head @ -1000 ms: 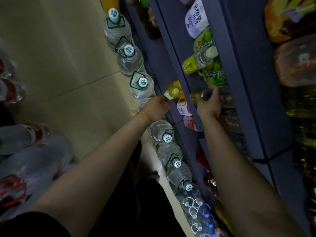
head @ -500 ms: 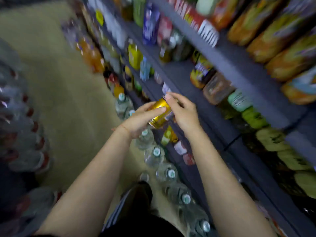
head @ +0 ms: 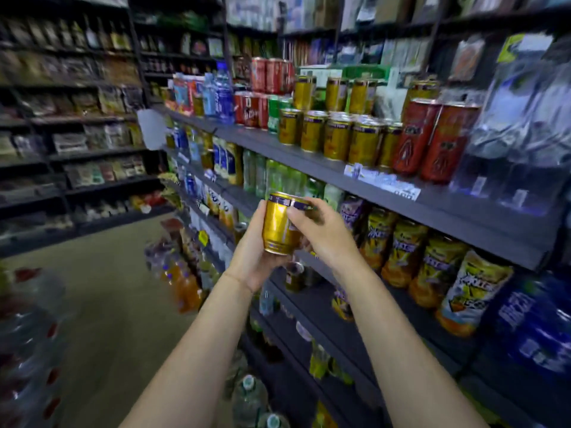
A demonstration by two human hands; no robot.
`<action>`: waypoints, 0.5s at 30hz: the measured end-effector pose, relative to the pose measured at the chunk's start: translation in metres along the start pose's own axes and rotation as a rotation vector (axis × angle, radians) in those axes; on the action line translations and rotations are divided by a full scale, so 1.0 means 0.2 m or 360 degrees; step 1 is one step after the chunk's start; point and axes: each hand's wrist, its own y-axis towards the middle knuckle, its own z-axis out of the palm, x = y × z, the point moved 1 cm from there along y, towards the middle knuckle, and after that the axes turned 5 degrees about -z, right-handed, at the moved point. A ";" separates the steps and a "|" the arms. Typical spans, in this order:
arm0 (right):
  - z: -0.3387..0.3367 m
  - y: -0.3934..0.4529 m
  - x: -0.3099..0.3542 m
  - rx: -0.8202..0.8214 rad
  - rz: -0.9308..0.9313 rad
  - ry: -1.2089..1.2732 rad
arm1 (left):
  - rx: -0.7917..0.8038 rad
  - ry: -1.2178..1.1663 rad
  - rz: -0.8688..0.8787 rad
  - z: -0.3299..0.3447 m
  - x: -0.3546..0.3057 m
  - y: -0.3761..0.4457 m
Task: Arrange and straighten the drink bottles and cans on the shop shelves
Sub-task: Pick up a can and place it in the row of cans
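Observation:
I hold a gold can point(head: 276, 225) with a purple rim upright at chest height, in front of the shelving. My left hand point(head: 251, 257) cups it from the left and below, fingers curled round its base. My right hand point(head: 321, 231) grips its right side, thumb across the front near the top. On the upper shelf point(head: 312, 163) stands a group of matching gold cans point(head: 336, 139), above and to the right of my hands. Two tall red cans point(head: 432, 140) stand next to them.
Below that shelf are rows of green bottles point(head: 278, 177) and yellow drink bottles point(head: 432, 267). Blue bottles point(head: 537, 329) fill the lower right. Large water bottles point(head: 248, 400) stand on the floor by the shelf base. More shelving point(head: 77, 149) lines the far side of the aisle.
I took the gold can from a low shelf and raised it with both hands. My view has swung up from the floor bottles to the can shelf.

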 end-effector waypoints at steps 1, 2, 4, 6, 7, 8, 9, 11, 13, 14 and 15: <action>0.02 0.06 0.02 -0.0009 -0.0011 -0.0045 | 0.0006 0.0018 0.0033 -0.01 -0.04 0.05; 0.04 0.13 0.04 -0.0014 -0.0014 -0.0076 | 0.0019 0.0035 0.0073 -0.02 -0.08 0.10; 0.10 0.28 0.06 -0.0076 -0.0029 -0.0132 | 0.0042 0.0042 0.0171 -0.10 -0.17 0.23; 0.13 0.40 0.08 -0.0118 -0.0042 -0.0218 | 0.0052 0.0049 0.0260 -0.16 -0.25 0.34; 0.15 0.47 0.08 -0.0128 -0.0050 -0.0274 | 0.0062 0.0047 0.0293 -0.20 -0.30 0.42; 0.18 0.55 0.08 -0.0150 -0.0061 -0.0315 | 0.0076 0.0042 0.0319 -0.24 -0.35 0.49; 0.21 0.63 0.08 -0.0183 -0.0081 -0.0342 | 0.0093 0.0018 0.0338 -0.27 -0.40 0.57; 0.25 0.76 0.08 -0.0260 -0.0147 -0.0400 | 0.0146 -0.0033 0.0341 -0.31 -0.51 0.72; 0.26 0.88 0.10 -0.0374 -0.0255 -0.0508 | 0.0271 -0.0021 0.0330 -0.30 -0.59 0.85; 0.26 0.93 0.11 -0.0443 -0.0323 -0.0561 | 0.0317 -0.0004 0.0327 -0.28 -0.62 0.91; 0.25 0.98 0.13 -0.0516 -0.0397 -0.0608 | 0.0324 0.0046 0.0342 -0.26 -0.65 0.97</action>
